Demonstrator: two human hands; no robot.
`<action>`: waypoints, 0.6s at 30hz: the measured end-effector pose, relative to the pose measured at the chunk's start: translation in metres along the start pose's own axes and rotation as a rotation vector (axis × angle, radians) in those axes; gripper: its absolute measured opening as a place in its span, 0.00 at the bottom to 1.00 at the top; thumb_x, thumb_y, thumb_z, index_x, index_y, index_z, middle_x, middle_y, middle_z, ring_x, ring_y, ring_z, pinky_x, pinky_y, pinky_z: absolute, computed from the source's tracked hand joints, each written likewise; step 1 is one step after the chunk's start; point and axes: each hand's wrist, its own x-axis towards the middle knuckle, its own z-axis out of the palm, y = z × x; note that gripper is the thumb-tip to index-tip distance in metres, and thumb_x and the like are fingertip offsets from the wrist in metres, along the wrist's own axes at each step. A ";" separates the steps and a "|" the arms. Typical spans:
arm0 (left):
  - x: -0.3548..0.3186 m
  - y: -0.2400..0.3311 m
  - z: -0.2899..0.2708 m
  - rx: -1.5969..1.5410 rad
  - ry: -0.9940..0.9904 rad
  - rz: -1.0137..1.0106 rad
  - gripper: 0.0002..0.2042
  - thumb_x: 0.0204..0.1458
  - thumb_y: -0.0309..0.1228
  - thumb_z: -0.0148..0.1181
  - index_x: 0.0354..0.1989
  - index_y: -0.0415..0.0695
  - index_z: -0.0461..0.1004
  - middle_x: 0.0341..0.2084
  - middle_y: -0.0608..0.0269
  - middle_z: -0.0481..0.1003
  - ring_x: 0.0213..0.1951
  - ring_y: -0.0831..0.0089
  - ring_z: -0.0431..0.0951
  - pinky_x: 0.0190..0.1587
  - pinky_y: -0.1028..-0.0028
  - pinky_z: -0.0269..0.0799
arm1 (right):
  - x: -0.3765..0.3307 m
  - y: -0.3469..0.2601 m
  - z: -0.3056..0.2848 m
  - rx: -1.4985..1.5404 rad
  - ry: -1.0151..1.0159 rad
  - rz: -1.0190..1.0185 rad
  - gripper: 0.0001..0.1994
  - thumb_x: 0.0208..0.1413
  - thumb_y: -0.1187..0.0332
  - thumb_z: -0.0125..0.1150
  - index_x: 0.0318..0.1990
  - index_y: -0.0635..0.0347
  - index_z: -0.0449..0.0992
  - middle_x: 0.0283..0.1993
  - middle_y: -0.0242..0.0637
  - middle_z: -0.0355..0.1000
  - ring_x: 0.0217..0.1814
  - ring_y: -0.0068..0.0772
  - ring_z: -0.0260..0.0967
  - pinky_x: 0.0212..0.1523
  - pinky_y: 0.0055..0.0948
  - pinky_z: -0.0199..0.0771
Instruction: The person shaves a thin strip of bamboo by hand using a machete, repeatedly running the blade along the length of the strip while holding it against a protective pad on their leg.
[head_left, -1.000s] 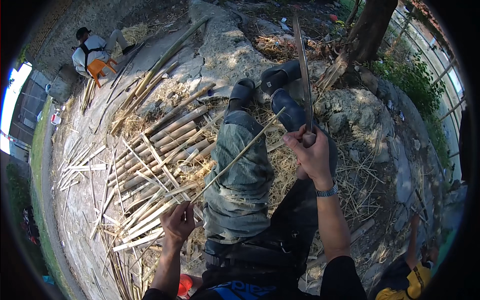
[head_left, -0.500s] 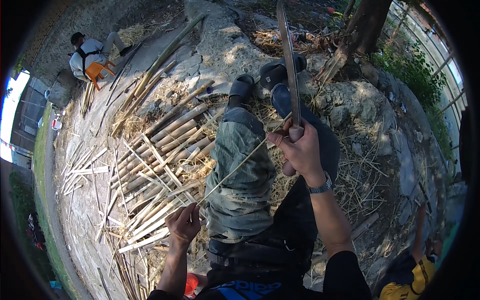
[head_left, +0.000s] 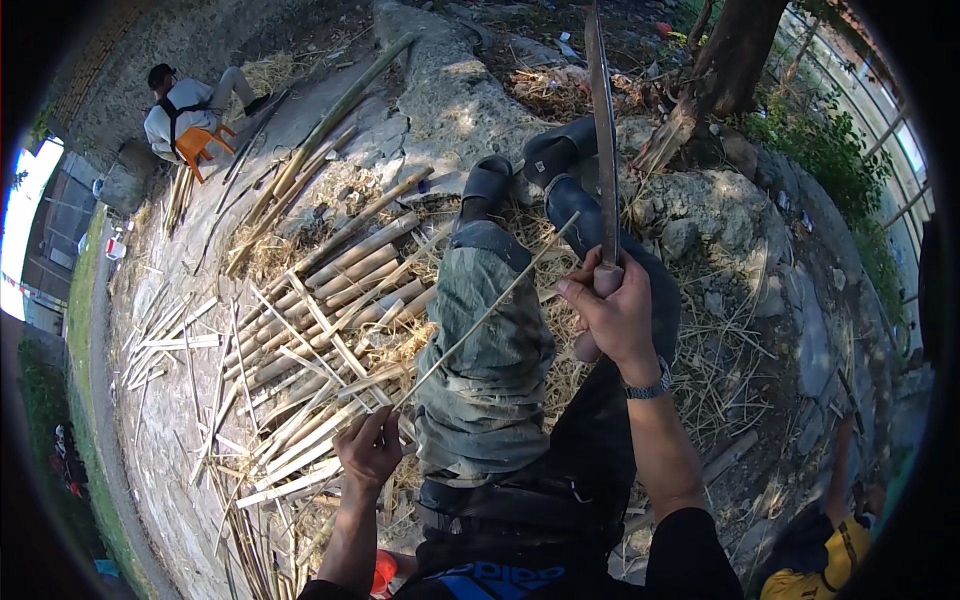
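Observation:
My left hand (head_left: 368, 450) is closed on the lower end of a thin bamboo strip (head_left: 480, 328). The strip slants up to the right across my trouser leg, its upper end standing free left of the machete. In my right hand (head_left: 614, 318) I grip the wooden handle of a long machete (head_left: 606, 150), blade pointing up and away from me. The right thumb and forefinger sit close to the strip but apart from it. Part of the handle is hidden behind my fingers.
Cut bamboo poles (head_left: 360, 268) and split strips (head_left: 300, 440) lie in a heap to my left. A rock ledge (head_left: 720, 215) and tree trunk (head_left: 740, 60) stand ahead right. One person sits on an orange chair (head_left: 203, 143) far left; another, in a yellow shirt (head_left: 835, 560), is at lower right.
The fingers of my right hand have come off the strip near its upper end. My right hand and the machete have shifted slightly right. My left hand has stayed almost in place.

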 end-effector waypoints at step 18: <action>-0.001 0.043 0.024 -0.117 0.070 0.002 0.05 0.52 0.21 0.68 0.37 0.40 0.84 0.17 0.60 0.75 0.15 0.71 0.74 0.19 0.72 0.65 | -0.037 -0.002 0.050 0.369 0.081 -0.087 0.21 0.51 0.78 0.78 0.43 0.57 0.67 0.41 0.42 0.82 0.25 0.10 0.72 0.23 0.15 0.70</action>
